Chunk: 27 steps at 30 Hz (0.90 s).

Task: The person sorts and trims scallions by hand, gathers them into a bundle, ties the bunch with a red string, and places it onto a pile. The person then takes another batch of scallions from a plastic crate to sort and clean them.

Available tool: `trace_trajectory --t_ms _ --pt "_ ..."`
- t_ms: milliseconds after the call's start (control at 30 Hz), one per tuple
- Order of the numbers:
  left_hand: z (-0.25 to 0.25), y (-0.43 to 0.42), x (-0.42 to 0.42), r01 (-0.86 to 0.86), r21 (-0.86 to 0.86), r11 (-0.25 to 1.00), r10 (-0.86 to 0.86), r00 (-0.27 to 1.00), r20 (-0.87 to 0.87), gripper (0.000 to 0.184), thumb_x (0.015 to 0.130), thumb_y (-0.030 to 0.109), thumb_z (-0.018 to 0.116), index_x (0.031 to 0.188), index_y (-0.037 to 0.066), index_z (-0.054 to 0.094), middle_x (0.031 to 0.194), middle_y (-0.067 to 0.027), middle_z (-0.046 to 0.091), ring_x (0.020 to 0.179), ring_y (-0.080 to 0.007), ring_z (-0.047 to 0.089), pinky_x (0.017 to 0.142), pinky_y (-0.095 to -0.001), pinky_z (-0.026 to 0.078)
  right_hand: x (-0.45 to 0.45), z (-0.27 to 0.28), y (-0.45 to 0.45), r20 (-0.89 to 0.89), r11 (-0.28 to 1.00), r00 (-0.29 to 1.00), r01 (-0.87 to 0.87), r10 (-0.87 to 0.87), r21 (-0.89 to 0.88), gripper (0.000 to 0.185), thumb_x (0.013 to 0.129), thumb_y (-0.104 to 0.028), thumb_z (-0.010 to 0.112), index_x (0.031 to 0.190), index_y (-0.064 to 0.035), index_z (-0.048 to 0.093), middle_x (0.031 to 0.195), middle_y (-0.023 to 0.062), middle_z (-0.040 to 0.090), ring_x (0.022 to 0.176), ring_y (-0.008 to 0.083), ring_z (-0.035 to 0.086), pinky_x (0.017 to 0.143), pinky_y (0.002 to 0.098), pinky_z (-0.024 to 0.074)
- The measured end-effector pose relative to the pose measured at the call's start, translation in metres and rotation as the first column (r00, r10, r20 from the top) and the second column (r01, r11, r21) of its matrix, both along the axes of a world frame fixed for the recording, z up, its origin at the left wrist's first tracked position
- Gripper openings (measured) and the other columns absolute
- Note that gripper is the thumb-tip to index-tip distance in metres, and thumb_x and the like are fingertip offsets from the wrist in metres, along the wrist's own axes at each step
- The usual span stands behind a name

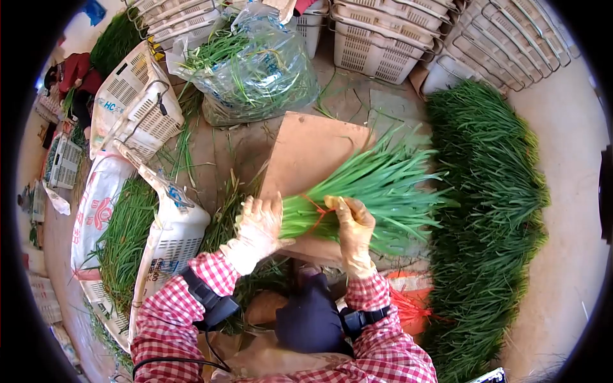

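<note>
A bunch of garlic chives (383, 185) lies across a wooden board (300, 143), leaf tips to the right and pale stems to the left. A thin red tie (317, 214) goes around its stems. My left hand (260, 223), in a pale, stained glove, is closed about the stem end. On the right side of the tie, my right hand (354, 226), gloved too, pinches the tie with thumb and fingers. Part of the tie is hidden behind those fingers.
A long row of chives (485, 217) lies on the right. Loose chives fill a white crate (169, 236) at left. A clear plastic bag (255, 83) of greens stands behind the board, before stacked crates (377, 45). Red ties (408, 306) lie near my right forearm. Another person (80, 73) is far left.
</note>
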<state>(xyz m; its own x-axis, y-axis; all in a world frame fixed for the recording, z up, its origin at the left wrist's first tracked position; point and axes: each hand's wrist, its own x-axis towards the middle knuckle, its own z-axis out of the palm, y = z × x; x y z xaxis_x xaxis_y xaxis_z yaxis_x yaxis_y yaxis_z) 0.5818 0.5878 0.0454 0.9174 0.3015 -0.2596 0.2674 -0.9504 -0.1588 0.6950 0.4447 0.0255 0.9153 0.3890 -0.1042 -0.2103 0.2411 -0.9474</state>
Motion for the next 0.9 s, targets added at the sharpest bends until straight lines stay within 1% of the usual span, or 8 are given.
trace_trajectory --t_ms 133,200,333,467,667,733,800,900 --pt "0.008 -0.005 -0.002 0.073 -0.045 0.996 -0.054 0.941 0.334 0.1 0.073 0.058 0.06 0.139 -0.007 0.022 0.138 -0.0228 0.035 0.131 -0.0344 0.031 0.111 -0.0436 0.014 0.0 -0.008 0.005 0.787 0.959 0.617 0.224 -0.002 -0.173 0.013 0.078 -0.002 0.067 0.089 -0.0074 0.061 0.086 0.0071 0.066 0.081 0.0225 0.063 0.085 0.0371 0.0468" --pt "0.002 -0.012 0.011 0.144 -0.112 0.983 -0.088 0.912 0.401 0.093 0.078 0.054 0.056 0.139 -0.007 0.021 0.142 -0.025 0.03 0.135 -0.0363 0.025 0.113 -0.0447 0.011 -0.002 0.007 0.005 0.864 0.941 0.5 0.263 0.057 -0.214 0.015 0.075 -0.004 0.068 0.086 -0.0088 0.058 0.088 0.0068 0.066 0.085 0.0242 0.063 0.089 0.0433 0.0436" --pt "-0.029 -0.019 0.036 0.165 -0.356 0.92 0.012 0.895 0.445 0.056 0.081 0.023 0.053 0.13 -0.002 0.042 0.134 -0.0159 0.044 0.128 -0.0286 0.038 0.11 -0.042 0.022 -0.007 0.013 0.006 0.839 0.934 0.541 0.266 0.062 -0.24 0.012 0.073 -0.002 0.067 0.081 -0.0068 0.06 0.079 0.0097 0.063 0.074 0.0277 0.061 0.076 0.0403 0.0468" --pt "-0.052 -0.029 0.027 0.19 -0.003 0.982 -0.151 0.793 0.59 0.046 0.082 0.019 0.049 0.125 0.003 0.047 0.133 -0.0135 0.046 0.126 -0.028 0.04 0.107 -0.0451 0.026 -0.02 0.027 0.006 0.617 0.973 0.787 0.148 -0.009 -0.175 0.007 0.072 -0.002 0.066 0.076 -0.0039 0.061 0.067 0.0124 0.058 0.062 0.0305 0.057 0.059 0.038 0.0454" --pt "-0.024 -0.035 0.032 0.115 0.078 0.99 -0.127 0.975 0.181 0.053 0.089 0.028 0.042 0.136 0.005 0.037 0.139 -0.0138 0.039 0.132 -0.0277 0.032 0.11 -0.0484 0.018 -0.007 0.036 0.027 0.638 0.981 0.768 0.164 -0.063 -0.101 0.025 0.076 -0.015 0.07 0.062 -0.0011 0.056 0.058 0.0177 0.051 0.052 0.0335 0.048 0.051 0.0405 0.0408" --pt "-0.026 -0.021 0.056 -0.025 0.025 0.999 0.019 0.981 0.195 0.051 0.089 0.031 0.043 0.133 0.005 0.041 0.128 -0.0157 0.051 0.122 -0.0261 0.047 0.102 -0.0484 0.032 0.017 0.044 0.036 0.529 0.846 0.832 0.155 0.166 -0.51 0.037 0.076 -0.024 0.072 0.057 -0.0006 0.049 0.061 0.0209 0.053 0.054 0.0367 0.05 0.052 0.0412 0.0419" --pt "-0.003 -0.013 0.083 -0.199 -0.15 0.968 0.209 0.976 0.053 0.042 0.091 0.035 0.04 0.114 0.005 0.058 0.113 -0.0162 0.061 0.104 -0.0257 0.059 0.084 -0.0465 0.046 0.038 0.049 0.042 0.536 0.862 0.821 0.113 0.199 -0.493 0.025 0.077 -0.025 0.071 0.074 -0.0004 0.064 0.068 0.0209 0.06 0.061 0.0348 0.059 0.058 0.038 0.0464" --pt "-0.03 -0.004 0.096 -0.383 -0.19 0.904 0.424 0.86 0.284 0.053 0.095 0.037 0.033 0.07 0.005 0.067 0.08 -0.0159 0.066 0.082 -0.0284 0.064 0.073 -0.0431 0.048 0.058 0.038 0.027 0.566 0.931 0.811 0.079 0.147 -0.355 0.033 0.084 -0.013 0.062 0.116 -0.0043 0.059 0.099 0.0195 0.065 0.093 0.0244 0.065 0.081 0.0311 0.0481"
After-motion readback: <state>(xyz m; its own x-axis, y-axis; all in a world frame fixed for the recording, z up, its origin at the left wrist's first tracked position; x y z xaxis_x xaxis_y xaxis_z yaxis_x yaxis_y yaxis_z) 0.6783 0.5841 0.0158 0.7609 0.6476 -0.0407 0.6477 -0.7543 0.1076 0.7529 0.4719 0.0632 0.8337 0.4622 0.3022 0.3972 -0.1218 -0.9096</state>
